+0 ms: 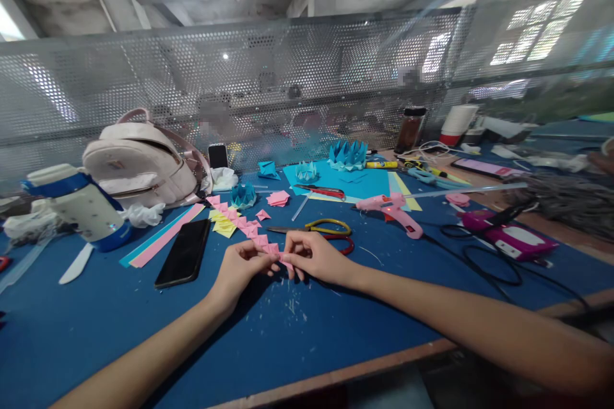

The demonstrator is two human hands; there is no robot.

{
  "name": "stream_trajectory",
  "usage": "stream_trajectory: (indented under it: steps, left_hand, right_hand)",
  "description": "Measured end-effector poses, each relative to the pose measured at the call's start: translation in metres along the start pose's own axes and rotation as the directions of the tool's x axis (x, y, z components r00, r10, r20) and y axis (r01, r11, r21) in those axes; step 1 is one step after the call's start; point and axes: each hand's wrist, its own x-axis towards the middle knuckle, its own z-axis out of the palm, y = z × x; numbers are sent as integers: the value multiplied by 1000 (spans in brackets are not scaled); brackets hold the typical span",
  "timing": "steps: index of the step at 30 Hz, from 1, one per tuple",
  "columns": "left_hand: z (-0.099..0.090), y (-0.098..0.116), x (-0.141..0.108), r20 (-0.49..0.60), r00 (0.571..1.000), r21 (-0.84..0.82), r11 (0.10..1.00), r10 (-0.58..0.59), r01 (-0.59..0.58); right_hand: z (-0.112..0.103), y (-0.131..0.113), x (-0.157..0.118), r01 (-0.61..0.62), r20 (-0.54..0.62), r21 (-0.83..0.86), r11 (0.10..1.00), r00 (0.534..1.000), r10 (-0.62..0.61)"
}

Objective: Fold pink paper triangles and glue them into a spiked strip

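Note:
A chain of folded pink paper pieces [249,228] runs from the yellow paper squares [223,225] down to my hands. My left hand [247,265] pinches the chain near its closer end, thumb on top. Right beside it, my right hand [311,255] grips the last pink piece between thumb and fingers; part of that piece is hidden by the fingertips. Just behind my right hand lie scissors [330,227] with yellow and red handles. Beyond the chain sit a small loose pink folded piece [263,215] and a stack of pink pieces [278,199].
A pink glue gun [393,211] with its cord lies on the right, near a purple box [511,236]. A black phone [185,252] and paper strips [163,236] are left. Behind stand blue paper crowns [348,154], a red cutter [322,192], a backpack [139,166] and a bottle [77,204].

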Motion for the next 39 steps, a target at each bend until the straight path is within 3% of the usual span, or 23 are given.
stream_trajectory:
  steps: [13, 27, 39]
  left_hand:
    - [-5, 4, 3, -10, 994, 73, 991, 110, -109]
    - [-7, 4, 1, 43, 993, 79, 990, 114, -117]
    - [-8, 0, 2, 73, 988, 57, 988, 138, -142]
  right_hand:
    - [-10, -3, 2, -2, -55, -31, 1000, 998, 0]
    - [-8, -4, 0, -21, 75, 38, 999, 997, 18]
    - [-7, -6, -2, 1, 90, 32, 999, 996, -4]
